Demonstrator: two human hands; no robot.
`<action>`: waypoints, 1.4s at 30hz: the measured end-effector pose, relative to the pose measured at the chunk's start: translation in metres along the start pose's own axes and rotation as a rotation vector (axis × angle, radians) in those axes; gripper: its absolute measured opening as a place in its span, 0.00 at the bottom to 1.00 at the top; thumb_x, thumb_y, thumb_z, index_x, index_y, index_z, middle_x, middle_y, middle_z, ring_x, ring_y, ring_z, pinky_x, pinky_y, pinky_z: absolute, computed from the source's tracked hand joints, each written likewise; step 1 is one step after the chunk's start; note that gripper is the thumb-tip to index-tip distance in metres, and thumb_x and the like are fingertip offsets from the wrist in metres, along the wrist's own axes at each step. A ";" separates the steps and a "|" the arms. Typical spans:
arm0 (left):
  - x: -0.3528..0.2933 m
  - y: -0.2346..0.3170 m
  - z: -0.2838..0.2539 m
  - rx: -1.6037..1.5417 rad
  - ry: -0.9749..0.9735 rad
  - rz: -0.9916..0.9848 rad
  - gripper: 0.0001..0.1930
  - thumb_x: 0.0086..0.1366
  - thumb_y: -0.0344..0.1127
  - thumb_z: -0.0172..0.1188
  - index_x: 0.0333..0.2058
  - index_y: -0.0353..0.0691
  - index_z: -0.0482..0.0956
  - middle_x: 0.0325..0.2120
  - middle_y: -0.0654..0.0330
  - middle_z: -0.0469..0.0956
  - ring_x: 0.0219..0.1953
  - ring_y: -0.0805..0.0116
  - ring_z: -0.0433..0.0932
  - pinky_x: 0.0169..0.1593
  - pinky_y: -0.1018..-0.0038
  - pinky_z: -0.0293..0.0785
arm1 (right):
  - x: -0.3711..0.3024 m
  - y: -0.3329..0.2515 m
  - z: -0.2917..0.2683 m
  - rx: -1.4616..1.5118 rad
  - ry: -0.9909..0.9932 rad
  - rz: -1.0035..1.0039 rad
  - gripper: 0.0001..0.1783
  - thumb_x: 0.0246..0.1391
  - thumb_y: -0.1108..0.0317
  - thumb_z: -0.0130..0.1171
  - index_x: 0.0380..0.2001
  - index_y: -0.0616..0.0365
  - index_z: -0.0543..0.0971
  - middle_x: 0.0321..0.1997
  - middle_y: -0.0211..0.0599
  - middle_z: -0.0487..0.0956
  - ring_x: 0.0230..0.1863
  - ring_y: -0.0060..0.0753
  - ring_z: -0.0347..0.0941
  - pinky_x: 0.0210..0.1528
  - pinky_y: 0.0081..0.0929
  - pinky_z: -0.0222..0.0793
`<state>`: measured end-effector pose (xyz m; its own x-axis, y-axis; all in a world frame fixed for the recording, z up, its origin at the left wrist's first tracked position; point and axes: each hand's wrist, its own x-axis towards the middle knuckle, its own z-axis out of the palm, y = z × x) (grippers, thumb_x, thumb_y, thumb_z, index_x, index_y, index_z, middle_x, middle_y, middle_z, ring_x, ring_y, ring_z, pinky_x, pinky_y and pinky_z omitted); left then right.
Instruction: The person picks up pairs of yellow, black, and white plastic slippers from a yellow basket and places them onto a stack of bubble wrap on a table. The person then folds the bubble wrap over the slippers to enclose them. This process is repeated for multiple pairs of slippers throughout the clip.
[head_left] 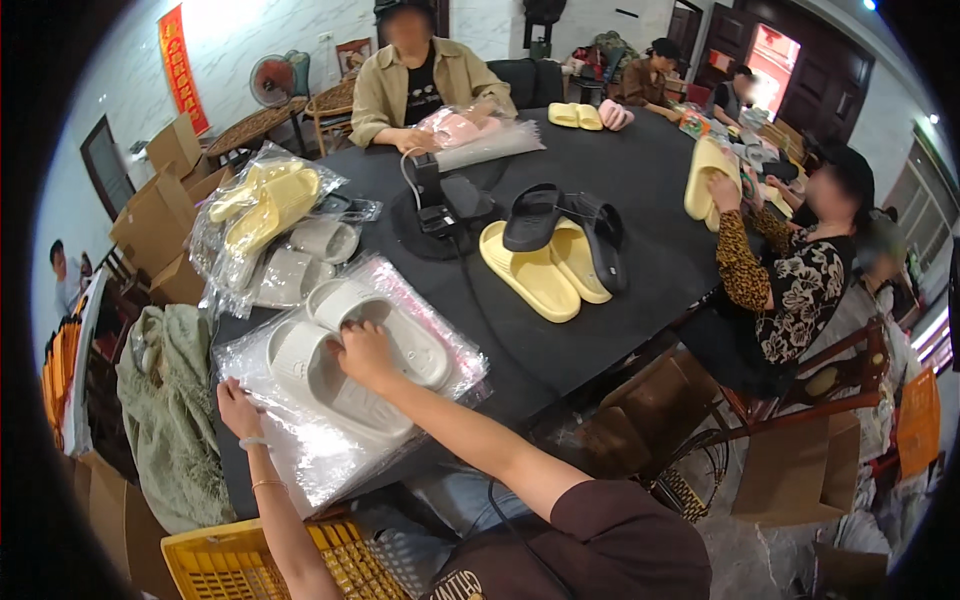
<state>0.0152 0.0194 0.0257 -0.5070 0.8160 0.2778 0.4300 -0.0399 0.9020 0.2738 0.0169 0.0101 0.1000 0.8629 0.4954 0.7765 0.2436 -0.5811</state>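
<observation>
A pair of light grey slide slippers [418, 362] lies side by side on a stack of clear plastic bags [310, 470] at the near left of the table. My right hand [365, 352] reaches across the pair, its fingers closed at the inner edges of the straps. At the left side of the stack, my left hand [240, 408] pinches the edge of a clear bag. Just beyond are bagged grey slippers [290, 275], and bagged yellow slippers [270, 205] are piled above them.
Yellow slippers [530, 272] and black slippers [598, 240] sit mid-table beside a black device with a cable [440, 205]. A person across handles bagged pink slippers [460, 128]; one at right holds a yellow slipper [703, 180]. A yellow crate [200, 560] stands below the near edge.
</observation>
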 end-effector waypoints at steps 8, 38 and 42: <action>0.000 -0.008 0.000 0.361 0.034 0.117 0.13 0.66 0.43 0.50 0.34 0.37 0.71 0.23 0.49 0.76 0.26 0.52 0.74 0.32 0.62 0.69 | 0.002 -0.004 -0.006 0.009 0.004 -0.004 0.18 0.53 0.59 0.52 0.36 0.64 0.78 0.43 0.46 0.77 0.44 0.48 0.69 0.47 0.43 0.61; -0.098 0.048 -0.054 0.600 -0.374 0.426 0.26 0.63 0.43 0.55 0.55 0.35 0.66 0.55 0.41 0.64 0.59 0.45 0.61 0.60 0.61 0.57 | 0.011 -0.007 -0.002 0.053 -0.047 0.012 0.16 0.46 0.60 0.58 0.25 0.65 0.79 0.29 0.53 0.78 0.35 0.55 0.73 0.40 0.49 0.67; -0.130 0.013 -0.052 0.751 -0.223 0.321 0.30 0.62 0.41 0.55 0.59 0.32 0.59 0.60 0.39 0.55 0.61 0.44 0.56 0.60 0.60 0.57 | 0.002 -0.006 0.001 -0.053 -0.020 0.005 0.16 0.48 0.59 0.56 0.35 0.60 0.78 0.38 0.41 0.77 0.44 0.42 0.69 0.47 0.39 0.61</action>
<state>0.0479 -0.1176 0.0185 -0.1505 0.9284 0.3398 0.9500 0.0407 0.3095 0.2686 0.0176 0.0144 0.0919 0.8731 0.4788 0.8078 0.2158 -0.5486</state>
